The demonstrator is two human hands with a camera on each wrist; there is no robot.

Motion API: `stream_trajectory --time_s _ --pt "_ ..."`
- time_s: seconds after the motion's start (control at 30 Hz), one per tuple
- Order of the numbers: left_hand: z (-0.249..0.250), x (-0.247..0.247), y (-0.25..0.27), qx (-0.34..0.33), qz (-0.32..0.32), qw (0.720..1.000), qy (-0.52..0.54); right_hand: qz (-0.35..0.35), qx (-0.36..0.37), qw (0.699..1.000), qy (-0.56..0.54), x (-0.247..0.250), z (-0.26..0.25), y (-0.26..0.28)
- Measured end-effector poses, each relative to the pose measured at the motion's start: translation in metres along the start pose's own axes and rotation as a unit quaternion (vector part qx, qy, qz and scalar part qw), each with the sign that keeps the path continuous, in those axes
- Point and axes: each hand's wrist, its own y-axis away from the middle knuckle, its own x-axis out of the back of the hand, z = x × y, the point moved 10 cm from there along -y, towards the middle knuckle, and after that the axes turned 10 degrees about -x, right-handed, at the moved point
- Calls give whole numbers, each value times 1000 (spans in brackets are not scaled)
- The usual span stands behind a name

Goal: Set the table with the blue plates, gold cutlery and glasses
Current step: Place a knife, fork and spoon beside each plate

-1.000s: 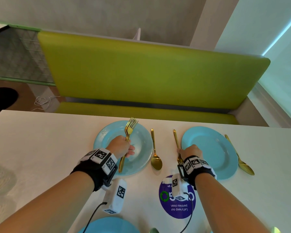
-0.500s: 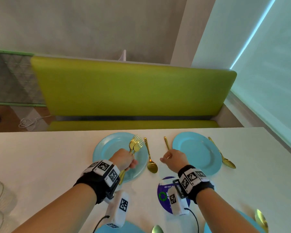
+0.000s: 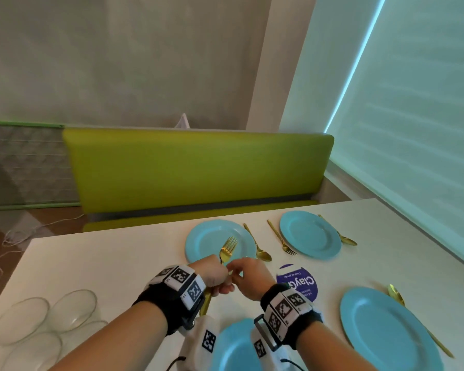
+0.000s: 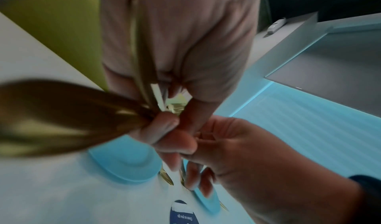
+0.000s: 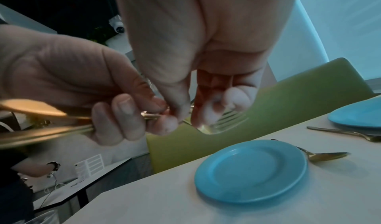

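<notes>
- Forks [image 3: 227, 250], gold, bunched in left hand [image 3: 214, 275] above the near edge of the far-left blue plate [image 3: 198, 242]; tines point away from the person. Head view: right hand [image 3: 248, 277] meets the left at the handles, fingertips pinching toward the bundle. Four plates on the table [image 3: 118, 263]; the far-right plate [image 3: 310, 238] has a fork at its left and a spoon at its right; glasses [image 3: 46, 317] sit well apart at the table's left edge.
- Left wrist view: left hand's fingers [image 4: 163, 129] curl tight round several gold handles [image 4: 68, 115]; exact count can't be told, pic is blurred. Right hand [image 4: 237, 146] closes in from below, touching the left.
- Right wrist view: right thumb & forefinger [image 5: 177, 107] pinch at one fork's neck [image 5: 208, 128]; whether it's fully gripped can't be told.
- Risk: pulling one fork out may drag a neighbour, as handles lie packed w/ smooth metal. A loosened left grip could drop cutlery onto the plate below it.
</notes>
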Motion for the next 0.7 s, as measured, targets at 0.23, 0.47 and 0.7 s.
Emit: stream_trajectory --time_s 0.23,0.47,0.7 --pt "-10 30 37 -13 -37 999 -16 4 30 998 63 -12 -41 23" --pt "-35 62 25 10 42 999 8 6 33 995 94 -26 -51 12" --pt "-66 146 4 49 222 974 -13 -26 -19 999 39 -55 -35 -42"
